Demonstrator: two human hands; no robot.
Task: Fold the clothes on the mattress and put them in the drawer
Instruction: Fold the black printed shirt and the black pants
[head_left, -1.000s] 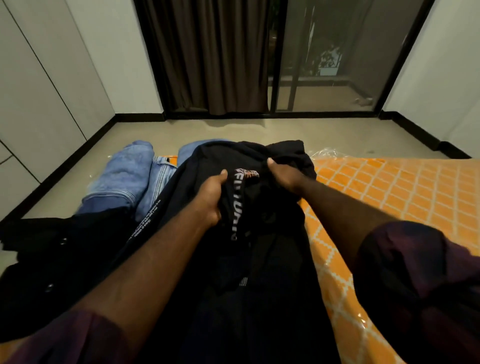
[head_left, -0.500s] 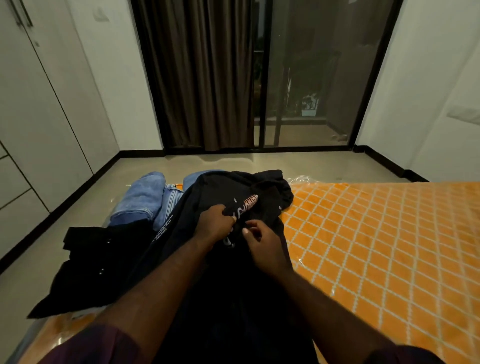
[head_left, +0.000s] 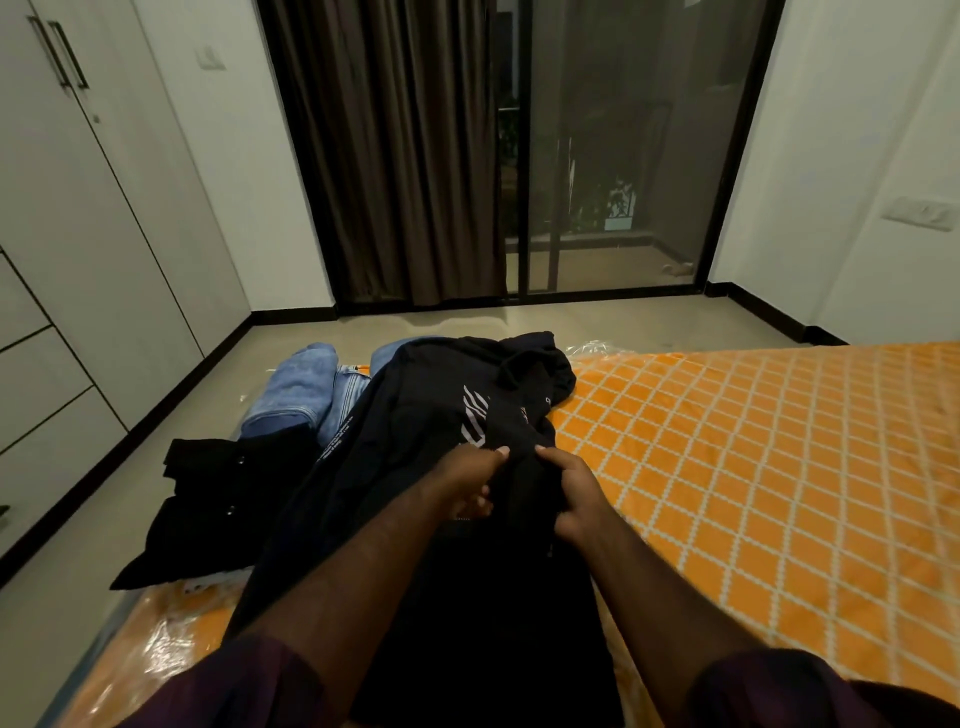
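Both my hands are on the black shirt (head_left: 426, 415), which lies across the near left part of the mattress (head_left: 753, 457). Left hand (head_left: 470, 480): grip closed, thumb and curled fingers pinching a fold of the dark cloth. Right hand (head_left: 574, 496): grip closed likewise, fingers curled round the same raised fold, just beside the left, at its 3 o'clock. Knuckles nearly meet; a narrow ridge of cloth stands between them.

Shirt: crumpled, white lettering showing just beyond my hands at 12 o'clock, dark collar or hood bunched at the far end. Its near part runs down between my forearms toward me.

Jeans (head_left: 306, 395): light blue, lumped at 10 o'clock from my hands, at the mattress's far left corner, partly under the shirt.

Black garment (head_left: 208, 499): with buttons or studs, at 9 o'clock, hanging over the left edge of the mattress.

Mattress cover: orange with white lattice, clear plastic wrap glinting at the left edge.

Wardrobe (head_left: 78, 260): white doors and drawer fronts along the left wall, at 10 o'clock.
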